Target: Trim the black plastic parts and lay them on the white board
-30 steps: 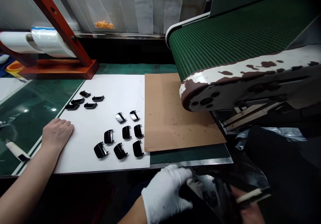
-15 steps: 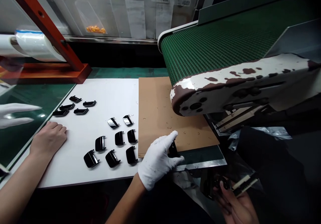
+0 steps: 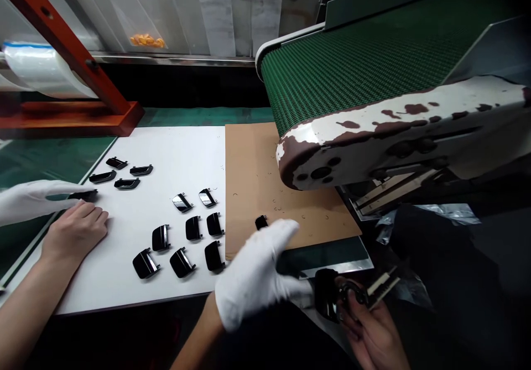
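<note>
My left hand, in a white glove, hovers over the front edge of the cardboard sheet, thumb and fingers apart and nothing between them. Just beyond its fingers a small glossy black plastic part lies on the cardboard, partly hidden by the glove. Lower right, below the table edge, my bare right hand is closed round another black plastic part. A tool with two cream-coloured bars sticks up from the same hand; its kind is unclear in the shadow.
Several black parts lie on the white sheet. At left, a co-worker's gloved hand holds a black part beside their bare fist. A green conveyor belt overhangs the cardboard. An orange-red frame carries film rolls.
My left hand has let go of a black part, now on the cardboard, and moved slightly left. My right hand has come leftward and up. The co-worker's gloved hand has reached a black part.
</note>
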